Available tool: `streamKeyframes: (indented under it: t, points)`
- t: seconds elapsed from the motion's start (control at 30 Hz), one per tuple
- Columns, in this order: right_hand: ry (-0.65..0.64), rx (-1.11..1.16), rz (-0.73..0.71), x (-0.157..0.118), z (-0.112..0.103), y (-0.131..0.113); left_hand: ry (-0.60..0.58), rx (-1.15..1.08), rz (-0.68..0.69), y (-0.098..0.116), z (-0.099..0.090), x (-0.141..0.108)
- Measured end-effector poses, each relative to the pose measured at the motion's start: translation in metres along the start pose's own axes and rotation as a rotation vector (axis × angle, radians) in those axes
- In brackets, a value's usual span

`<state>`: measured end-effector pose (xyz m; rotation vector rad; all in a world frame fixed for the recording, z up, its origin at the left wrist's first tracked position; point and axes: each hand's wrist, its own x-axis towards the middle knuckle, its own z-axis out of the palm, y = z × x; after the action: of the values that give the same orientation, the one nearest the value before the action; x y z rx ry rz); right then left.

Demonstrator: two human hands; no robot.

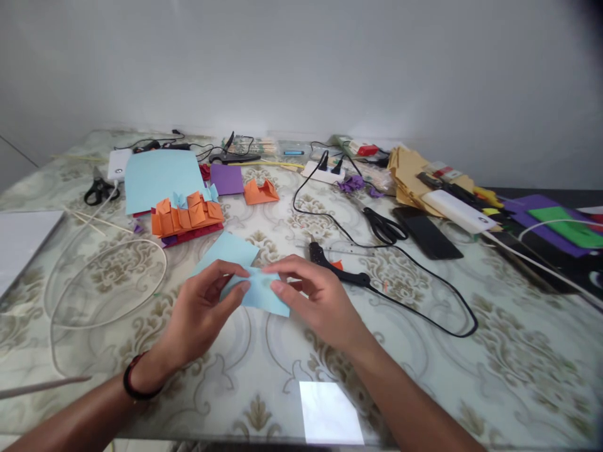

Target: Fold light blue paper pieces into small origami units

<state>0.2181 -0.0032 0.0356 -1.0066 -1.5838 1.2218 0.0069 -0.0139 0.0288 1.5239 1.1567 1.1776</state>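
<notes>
Between my two hands is a small light blue sheet of paper, held just above the table. My left hand pinches its left side with thumb and forefinger. On the right part, my right hand grips the same paper between thumb and fingers. Another light blue paper lies flat right behind it. Farther back and left stands a row of folded orange paper pieces, with blue and dark red folded paper around it. A single folded orange piece rests beside a purple paper square.
A black glue gun with its cord lies right of my hands. Black scissors, a phone and a white power strip lie beyond. A white cable loops at left, near a large light blue sheet.
</notes>
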Motion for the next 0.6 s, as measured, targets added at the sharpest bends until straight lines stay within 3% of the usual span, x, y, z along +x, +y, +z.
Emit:
streamKeyframes:
  t: [0.17,0.3,0.6]
  points:
    - [0.086,-0.019,0.136,0.0023,0.0046,0.0027,-0.017,-0.109,-0.115,-0.0008,0.0014,0.0003]
    - [0.114,-0.069,0.156,0.0030,0.0040,0.0022,-0.028,-0.060,-0.228,0.0041,-0.0011,0.0053]
    - [0.081,-0.020,0.176,0.0037,0.0035,0.0014,0.009,0.055,-0.219,0.0078,-0.0027,0.0052]
